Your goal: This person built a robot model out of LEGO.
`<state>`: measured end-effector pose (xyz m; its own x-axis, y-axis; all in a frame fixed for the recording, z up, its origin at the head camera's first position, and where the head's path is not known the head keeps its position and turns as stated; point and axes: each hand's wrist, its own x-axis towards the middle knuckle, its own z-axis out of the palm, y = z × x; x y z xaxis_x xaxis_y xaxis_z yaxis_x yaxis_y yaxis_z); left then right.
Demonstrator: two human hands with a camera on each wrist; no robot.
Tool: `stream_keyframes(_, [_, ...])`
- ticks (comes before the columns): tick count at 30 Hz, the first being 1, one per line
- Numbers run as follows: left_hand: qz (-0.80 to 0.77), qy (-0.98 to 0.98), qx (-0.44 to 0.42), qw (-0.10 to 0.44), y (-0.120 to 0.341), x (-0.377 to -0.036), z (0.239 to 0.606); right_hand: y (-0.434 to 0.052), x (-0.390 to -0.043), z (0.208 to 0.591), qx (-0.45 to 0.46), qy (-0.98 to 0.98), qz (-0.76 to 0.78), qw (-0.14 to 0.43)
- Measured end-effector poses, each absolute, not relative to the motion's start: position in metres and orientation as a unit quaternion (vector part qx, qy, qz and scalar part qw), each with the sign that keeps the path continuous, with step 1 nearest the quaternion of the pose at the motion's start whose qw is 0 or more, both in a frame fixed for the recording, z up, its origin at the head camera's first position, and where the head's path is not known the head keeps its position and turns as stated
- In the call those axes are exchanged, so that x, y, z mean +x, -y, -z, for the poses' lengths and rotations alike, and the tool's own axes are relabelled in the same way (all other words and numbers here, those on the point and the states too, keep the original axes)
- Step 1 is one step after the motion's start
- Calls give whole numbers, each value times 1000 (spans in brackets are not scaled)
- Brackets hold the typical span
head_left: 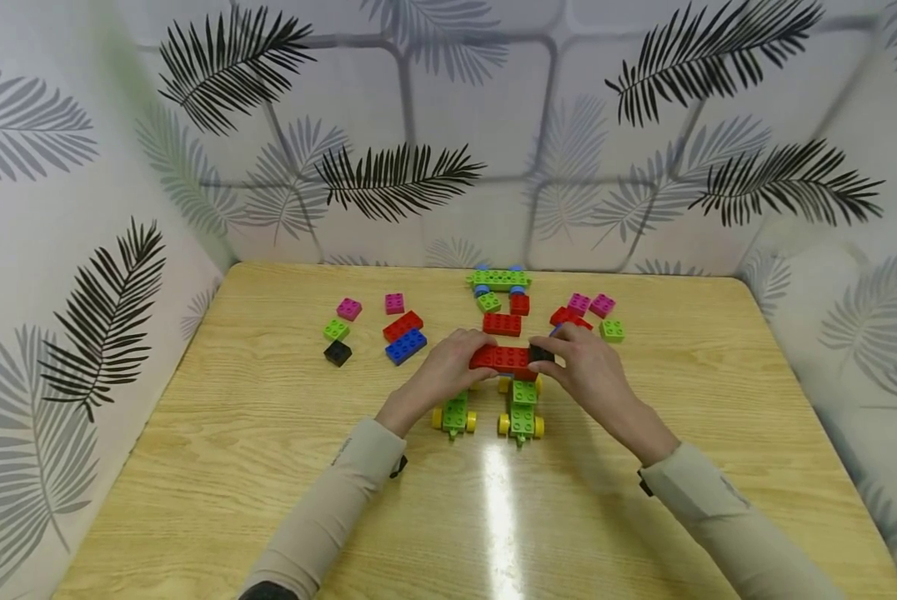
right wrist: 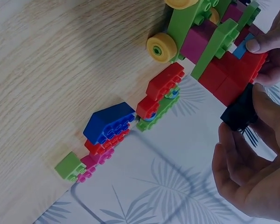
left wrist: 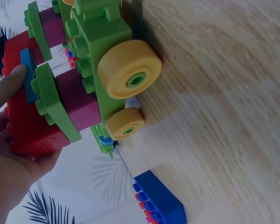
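My left hand (head_left: 467,354) grips the left end of a long red brick (head_left: 503,358) that tops a built-up model; under it are pink and green pieces. My right hand (head_left: 563,352) pinches a small black brick (head_left: 542,353) against the red brick's right end. Below stand two green chassis with yellow wheels (head_left: 454,414) (head_left: 522,412). In the left wrist view my fingers (left wrist: 7,86) lie on the red brick (left wrist: 23,133), beside a yellow wheel (left wrist: 128,70). The right wrist view shows the black brick (right wrist: 240,112) held between thumb and fingers (right wrist: 266,105).
Loose bricks lie behind the model: pink (head_left: 348,309), green (head_left: 336,330), black (head_left: 338,353), red (head_left: 403,325) and blue (head_left: 406,346) at the left, pink (head_left: 589,304) and green (head_left: 611,331) at the right. A green plate (head_left: 498,279) sits at the back. Leaf-patterned walls enclose the wooden table (head_left: 268,467).
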<state>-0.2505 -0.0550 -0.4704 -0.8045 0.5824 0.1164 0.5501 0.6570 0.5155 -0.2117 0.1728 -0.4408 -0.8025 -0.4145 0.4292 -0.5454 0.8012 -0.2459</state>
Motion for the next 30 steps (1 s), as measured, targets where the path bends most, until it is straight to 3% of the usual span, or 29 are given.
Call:
stream_keyframes(17, [-272, -909, 313, 34, 55, -250, 468, -172, -217, 443, 260, 936, -211, 105])
stream_keyframes(30, [-265, -911, 317, 9, 56, -254, 472, -174, -228, 451, 321, 913, -221, 120])
